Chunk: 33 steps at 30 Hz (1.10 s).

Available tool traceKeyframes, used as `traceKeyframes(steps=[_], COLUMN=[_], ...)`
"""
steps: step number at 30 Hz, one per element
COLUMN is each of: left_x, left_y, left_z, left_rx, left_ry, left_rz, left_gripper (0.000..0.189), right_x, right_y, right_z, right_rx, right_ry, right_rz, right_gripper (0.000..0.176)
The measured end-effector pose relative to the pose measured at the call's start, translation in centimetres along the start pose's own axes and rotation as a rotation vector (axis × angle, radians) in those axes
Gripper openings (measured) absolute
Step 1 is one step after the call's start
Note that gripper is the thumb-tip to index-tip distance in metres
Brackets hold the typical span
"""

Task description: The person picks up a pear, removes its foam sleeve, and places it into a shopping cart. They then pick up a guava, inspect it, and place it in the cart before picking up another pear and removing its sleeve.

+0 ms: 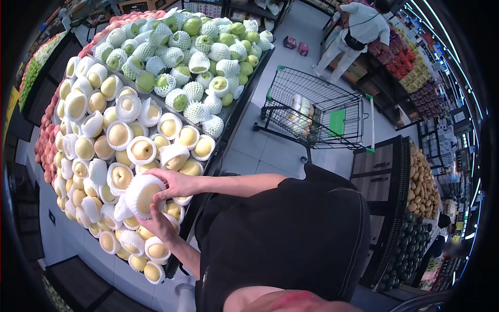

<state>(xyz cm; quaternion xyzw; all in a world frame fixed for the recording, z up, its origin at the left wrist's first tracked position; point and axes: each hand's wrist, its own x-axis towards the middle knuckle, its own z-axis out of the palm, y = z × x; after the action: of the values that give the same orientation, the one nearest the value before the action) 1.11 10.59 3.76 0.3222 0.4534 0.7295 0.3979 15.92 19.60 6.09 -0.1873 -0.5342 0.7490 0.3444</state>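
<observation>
Between my hands is a round yellow pear (144, 202) in a white foam net, held just above the heap. My right hand (176, 184) grips it from the upper side, with the thumb along the net. My left hand (160, 228) closes on it from the lower side; some of its fingers are hidden behind the fruit. Right under them spreads a sloping heap of yellow pears (121, 177), many wrapped in white foam nets. Farther up the same stand lie green fruits (199, 62), most of them netted too.
A black wire shopping cart (317, 112) with bagged produce inside stands behind the stand's dark edge (236, 117). Beyond it is a person in white (358, 31). Pinkish-red fruits (46, 143) line the far side. Potatoes (423, 182) and dark green produce (408, 244) fill another stand.
</observation>
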Motion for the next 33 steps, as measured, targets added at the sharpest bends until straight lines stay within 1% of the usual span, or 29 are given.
traceKeyframes(steps=[2,4,5,7,10,13,17,19,20,22,23,25,26,28,29,33], left_x=[-0.3,-0.5,-0.4,-0.1,0.0,0.3,-0.2,-0.6,-0.7,-0.8,-1.0,-1.5,-1.6,-1.6,-1.6,-1.7], left_y=[0.0,0.0,0.0,0.0,0.4,0.6,0.7,1.1,0.8,-0.2,-0.6,-0.8,-0.7,-0.2,-0.2,-0.6], left_z=[0.8,1.0,0.7,0.3,0.1,-0.5,-0.1,0.4,0.2,0.1,0.2,1.3,1.7,2.4,2.5,2.4], left_rx=[0.023,0.105,0.082,0.034,0.141,0.199,0.193,0.235,0.203,0.136,0.122,0.091,0.056,-0.014,-0.016,-0.011], left_ry=[-0.015,-0.046,-0.046,-0.044,-0.065,-0.134,-0.095,-0.058,-0.055,-0.052,-0.005,0.082,0.079,0.076,0.074,0.05], left_rz=[-0.012,-0.011,-0.014,-0.021,-0.006,0.004,0.021,0.029,0.041,0.063,0.048,0.015,0.001,-0.027,-0.016,0.004], left_gripper=[0.079,0.082,0.083,0.086,0.09,0.09,0.09,0.092,0.093,0.094,0.094,0.095,0.092,0.086,0.087,0.093], right_x=[0.2,0.0,0.0,-0.2,-0.1,0.0,0.1,0.3,0.3,0.3,0.2,-0.2,-0.2,-0.1,-0.2,-0.4], right_y=[0.9,0.9,0.9,0.8,0.8,0.8,1.5,1.9,2.2,2.0,2.0,2.6,2.7,2.5,2.5,2.3], right_z=[-0.3,-0.4,-0.4,-0.5,-0.5,-0.6,-0.5,0.0,0.3,1.7,2.3,3.3,3.5,3.3,3.2,2.8], right_rx=[-0.045,0.038,0.08,0.072,0.088,0.098,0.109,0.192,0.232,0.428,0.524,0.519,0.518,0.389,0.326,0.282], right_ry=[-0.011,0.022,0.038,0.058,0.072,0.067,0.06,0.075,0.084,0.069,0.063,0.107,0.129,0.152,0.163,0.174], right_rz=[0.002,0.018,0.026,-0.012,-0.022,-0.019,-0.015,-0.008,-0.005,0.017,0.027,0.018,0.013,0.001,-0.002,-0.016], right_gripper=[0.093,0.092,0.092,0.088,0.084,0.083,0.081,0.08,0.08,0.081,0.082,0.085,0.086,0.087,0.087,0.086])
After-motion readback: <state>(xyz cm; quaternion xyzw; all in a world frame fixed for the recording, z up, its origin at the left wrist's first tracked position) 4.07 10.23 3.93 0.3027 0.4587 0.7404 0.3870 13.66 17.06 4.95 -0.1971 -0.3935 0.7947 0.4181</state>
